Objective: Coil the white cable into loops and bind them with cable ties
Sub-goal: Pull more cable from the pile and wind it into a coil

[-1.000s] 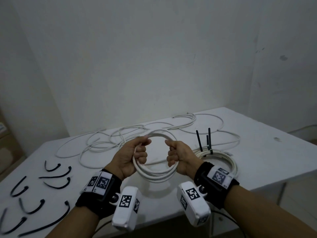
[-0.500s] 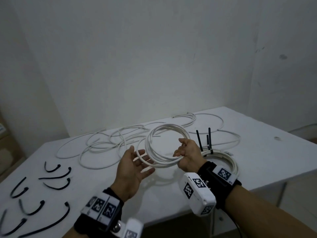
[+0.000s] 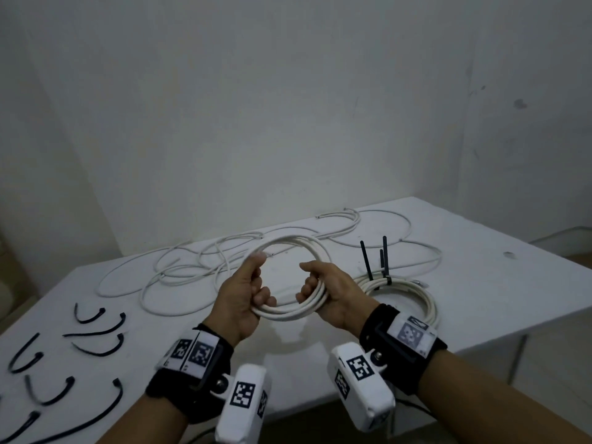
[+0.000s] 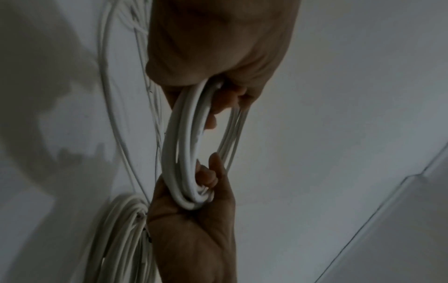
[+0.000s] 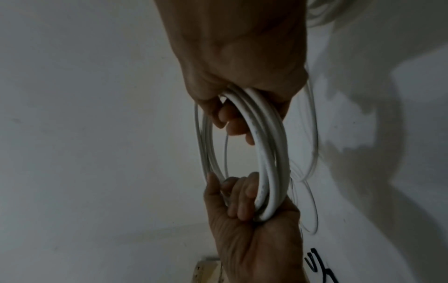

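Observation:
A coil of white cable (image 3: 290, 312) hangs in the air over the white table (image 3: 480, 283), held between my two hands. My left hand (image 3: 256, 290) grips the coil's left side with curled fingers, thumb up by the top strands. My right hand (image 3: 315, 288) holds the right side, its fingers wrapped round the strands. The left wrist view shows the coil (image 4: 184, 153) running from my left hand (image 4: 218, 90) down to the right hand (image 4: 206, 183). In the right wrist view the coil (image 5: 271, 153) spans from my right hand (image 5: 232, 114) to the left hand (image 5: 240, 201).
A bound coil (image 3: 403, 293) with black ties sticking up lies just right of my right hand. Loose white cable (image 3: 179, 274) sprawls across the back of the table. Several black cable ties (image 3: 96, 341) lie at the left front. A wall stands close behind.
Half a second ago my left hand was off the coil with fingers spread while the right held it alone. Now the left hand grips the coil's left side again.

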Available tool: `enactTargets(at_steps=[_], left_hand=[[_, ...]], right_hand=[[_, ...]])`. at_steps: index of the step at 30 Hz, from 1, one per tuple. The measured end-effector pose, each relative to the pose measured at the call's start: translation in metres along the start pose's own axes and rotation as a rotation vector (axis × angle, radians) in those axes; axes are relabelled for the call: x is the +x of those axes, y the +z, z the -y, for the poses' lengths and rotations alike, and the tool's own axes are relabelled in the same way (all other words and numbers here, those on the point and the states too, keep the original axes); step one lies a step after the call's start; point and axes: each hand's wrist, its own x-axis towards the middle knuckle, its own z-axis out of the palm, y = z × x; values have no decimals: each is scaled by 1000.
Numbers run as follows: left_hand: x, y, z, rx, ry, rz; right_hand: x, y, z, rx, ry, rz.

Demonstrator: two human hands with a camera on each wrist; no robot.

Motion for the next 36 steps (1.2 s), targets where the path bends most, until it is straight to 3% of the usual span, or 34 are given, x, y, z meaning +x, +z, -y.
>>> enactTargets(at_steps=[5, 10, 12, 14, 16, 18, 19, 22, 25, 30, 33, 36], left_hand=[[-1, -1, -12, 35, -7, 112], [2, -9, -20, 180, 27, 36], [1, -12, -23, 283, 45, 29], [-1, -14, -28, 373, 52, 61], [-2, -14, -33, 429, 63, 99], [-3, -11, -37, 440, 75, 121], [-4, -9, -39, 436, 80, 129], [-6, -5, -43, 415, 92, 153], [-9, -4, -42, 401, 122, 150], [-2, -17, -49, 200, 114, 126], [5, -26, -55, 57, 97, 121], [9, -31, -56, -30, 94, 107]], right_hand=[[5, -1, -9, -7, 2, -31], [2, -7, -3, -60, 66, 95], [5, -10, 4, -273, -42, 70], [2, -10, 16, -570, -340, 29], [-1, -7, 31, -1081, -680, 51], [-2, 4, 38, -1487, -760, 160], [0, 8, 38, -1514, -722, 213], [3, 18, 35, -1148, -639, 230], [4, 20, 36, -986, -618, 210], [-5, 9, 35, -676, -368, 388], [-12, 0, 24, -363, -151, 311], [-16, -8, 7, -67, -21, 132]])
